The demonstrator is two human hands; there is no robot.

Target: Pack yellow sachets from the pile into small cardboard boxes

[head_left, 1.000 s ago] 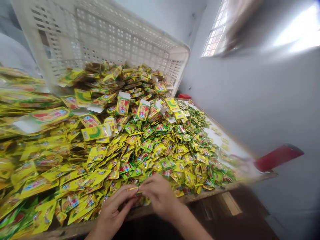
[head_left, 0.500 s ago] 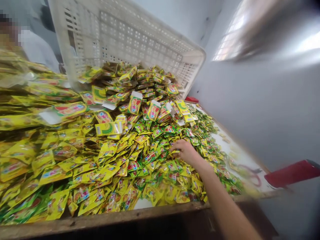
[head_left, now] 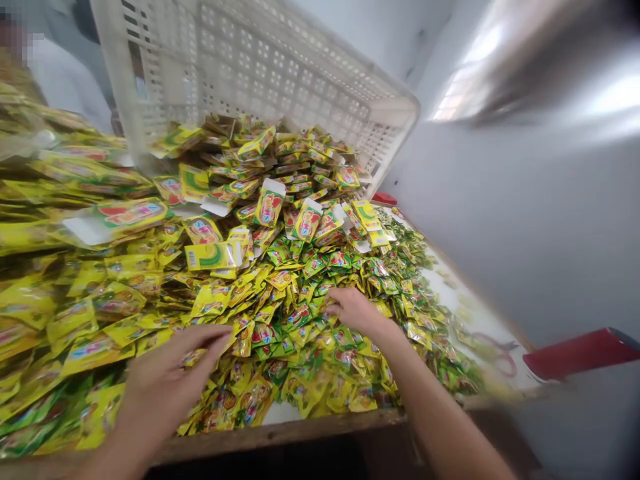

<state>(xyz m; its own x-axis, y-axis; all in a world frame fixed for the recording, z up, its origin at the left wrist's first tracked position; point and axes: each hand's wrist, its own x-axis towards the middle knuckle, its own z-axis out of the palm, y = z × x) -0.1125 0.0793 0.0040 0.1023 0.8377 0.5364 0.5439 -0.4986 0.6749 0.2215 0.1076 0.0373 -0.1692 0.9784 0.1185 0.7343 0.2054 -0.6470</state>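
Note:
Small yellow and green glossy sachets (head_left: pixel 300 317) lie heaped over the table. My left hand (head_left: pixel 167 383) reaches in over the near side of the heap. Its fingers and thumb are stretched out with a gap between them, and the tips come close to a yellow sachet (head_left: pixel 243 340). To its right, my right hand (head_left: pixel 357 311) is low over the green sachets, fingers bent inward and drawn together. What lies between those fingertips is too small to make out. Printed small cartons (head_left: pixel 270 203), some with white flaps raised, spill down behind both hands.
A white perforated plastic crate (head_left: pixel 280 60) lies tipped on its side at the back, cartons inside. Scissors (head_left: pixel 500 353) with pinkish handles lie at right beside a red object (head_left: pixel 580 353). A wooden edge (head_left: pixel 280 433) borders the table. Another person's white sleeve (head_left: pixel 65 80) shows at upper left.
My left hand has come into view from the lower left, over the sachets. My right hand has moved a little left and down across the heap.

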